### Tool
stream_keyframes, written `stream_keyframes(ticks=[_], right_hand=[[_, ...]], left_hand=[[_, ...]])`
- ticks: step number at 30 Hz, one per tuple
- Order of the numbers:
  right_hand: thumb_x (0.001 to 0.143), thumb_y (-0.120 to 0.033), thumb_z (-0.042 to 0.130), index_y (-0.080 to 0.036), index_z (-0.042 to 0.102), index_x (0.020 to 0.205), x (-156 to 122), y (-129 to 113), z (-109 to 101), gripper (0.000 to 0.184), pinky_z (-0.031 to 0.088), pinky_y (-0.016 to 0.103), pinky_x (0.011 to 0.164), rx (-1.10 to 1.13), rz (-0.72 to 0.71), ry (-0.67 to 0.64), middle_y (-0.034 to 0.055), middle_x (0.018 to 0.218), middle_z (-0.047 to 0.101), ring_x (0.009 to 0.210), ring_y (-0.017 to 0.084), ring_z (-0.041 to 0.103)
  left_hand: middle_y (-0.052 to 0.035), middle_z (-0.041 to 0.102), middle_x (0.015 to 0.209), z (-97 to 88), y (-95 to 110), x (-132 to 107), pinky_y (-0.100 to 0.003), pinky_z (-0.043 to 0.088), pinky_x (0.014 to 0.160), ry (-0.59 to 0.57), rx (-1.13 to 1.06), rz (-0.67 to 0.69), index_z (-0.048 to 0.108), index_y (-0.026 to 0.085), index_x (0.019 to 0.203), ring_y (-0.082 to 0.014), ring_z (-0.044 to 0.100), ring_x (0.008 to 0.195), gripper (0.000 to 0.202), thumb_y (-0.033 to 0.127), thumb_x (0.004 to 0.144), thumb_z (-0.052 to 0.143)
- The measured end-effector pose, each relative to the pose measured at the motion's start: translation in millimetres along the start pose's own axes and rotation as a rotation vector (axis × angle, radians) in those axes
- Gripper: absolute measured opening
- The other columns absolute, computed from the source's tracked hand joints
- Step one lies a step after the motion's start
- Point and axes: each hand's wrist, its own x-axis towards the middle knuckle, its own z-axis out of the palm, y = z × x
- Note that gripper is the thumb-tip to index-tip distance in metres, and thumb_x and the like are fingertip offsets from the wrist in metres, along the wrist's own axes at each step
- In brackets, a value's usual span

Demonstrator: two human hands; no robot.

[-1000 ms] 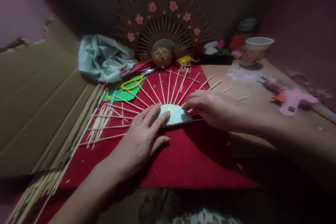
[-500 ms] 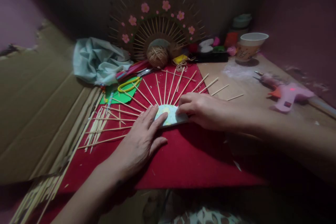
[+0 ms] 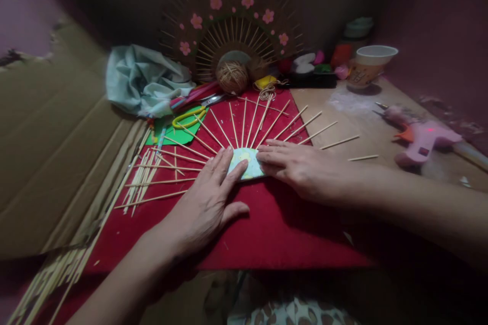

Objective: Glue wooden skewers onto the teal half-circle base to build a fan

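Note:
A half-round light-blue piece with pale yellow patches [image 3: 247, 158] lies on a red cloth-like sheet [image 3: 267, 233]. Thin wooden sticks [image 3: 233, 126] spread out from its curved edge like a fan. My left hand [image 3: 208, 195] rests flat over the left part of the piece, fingers stretched out and thumb apart. Over its right part lies my right hand [image 3: 293, 165], fingers extended side by side, covering the inner ends of some sticks. Neither hand grips anything that I can see.
Yellow-handled scissors [image 3: 189, 118] lie on green paper [image 3: 179, 134] beside loose sticks [image 3: 143, 180]. Behind are a twine ball [image 3: 232, 77], crumpled cloth [image 3: 147, 81] and a flowered stick fan [image 3: 229, 20]. A pink glue gun [image 3: 425, 139] and paper cup [image 3: 368, 68] stand right. Cardboard [image 3: 53, 152] leans left.
My right hand's fingers have gone from curled at the piece's right side to laid out flat over it. My left hand stays in place. The view has shifted slightly.

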Motion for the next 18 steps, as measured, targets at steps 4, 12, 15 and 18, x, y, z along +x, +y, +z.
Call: stream_keyframes(ticks=[4,12,15,18], right_hand=[[0.087,-0.009,0.042,-0.008,0.069,0.083,-3,-7,1,0.028,0.029,0.049,0.111,-0.142,-0.044,-0.084,0.0164,0.103,0.063,0.120,0.029,0.048],[0.092,-0.012,0.037,-0.013,0.061,0.114,-12,0,12,0.033,0.034,0.052,0.108,0.031,0.042,-0.012,0.0131,0.119,0.060,0.122,0.026,0.048],[0.091,-0.010,0.038,-0.017,0.061,0.115,-13,3,15,0.034,0.042,0.046,0.101,0.149,0.097,0.041,0.0111,0.118,0.061,0.115,0.023,0.053],[0.088,-0.008,0.043,-0.019,0.066,0.106,-11,7,13,0.031,0.048,0.039,0.091,0.230,0.148,0.054,0.0100,0.112,0.063,0.105,0.022,0.057]], left_hand=[[-0.0157,0.007,0.158,0.5,-1,-1,-0.055,0.023,0.113,-0.023,0.010,0.015,0.027,0.024,0.147,-0.0342,0.007,0.144,0.072,0.057,0.086,0.046],[-0.0138,0.008,0.159,-3.7,-2,4,-0.055,0.017,0.114,-0.065,-0.056,0.031,0.027,0.024,0.148,-0.0327,0.002,0.145,0.073,0.058,0.086,0.045],[-0.0136,0.017,0.157,-20.4,-1,3,-0.054,0.021,0.114,-0.098,-0.169,0.004,0.020,0.023,0.149,-0.0295,0.011,0.144,0.069,0.047,0.090,0.047],[-0.0117,0.025,0.155,-39.8,-6,-2,-0.049,0.025,0.114,-0.073,-0.252,-0.032,0.009,0.022,0.151,-0.0246,0.025,0.141,0.070,0.030,0.091,0.046]])
